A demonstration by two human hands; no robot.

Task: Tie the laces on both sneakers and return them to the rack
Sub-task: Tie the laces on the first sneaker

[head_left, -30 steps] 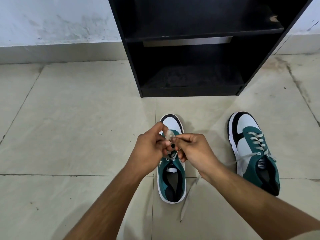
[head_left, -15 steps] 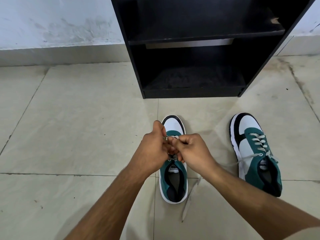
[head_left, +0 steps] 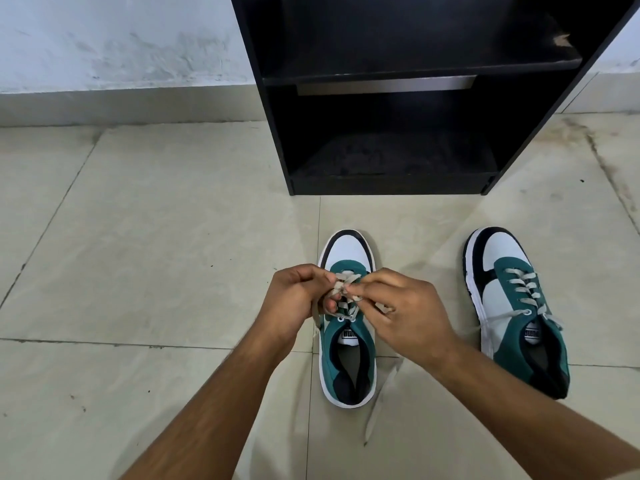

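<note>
Two green, white and black sneakers stand on the tiled floor, toes pointing at the rack. Over the left sneaker point(head_left: 347, 362) my left hand point(head_left: 294, 303) and my right hand point(head_left: 405, 311) meet, both pinching its grey laces point(head_left: 343, 287) above the tongue. One lace end trails down the floor on that shoe's right. The right sneaker point(head_left: 516, 306) lies apart, its laces point(head_left: 502, 315) loose and hanging over its left side. The black shoe rack point(head_left: 391, 183) stands ahead with its lower shelf bare.
A white wall with a grey skirting point(head_left: 121, 102) runs behind the rack. Beige floor tiles point(head_left: 156, 237) spread to the left and in front of the shoes. The rack's upper shelf point(head_left: 415, 69) is chipped at its right end.
My hands have drawn slightly apart over the left sneaker and now work the laces lower, with more of the lacing showing between them. The right sneaker has not moved.
</note>
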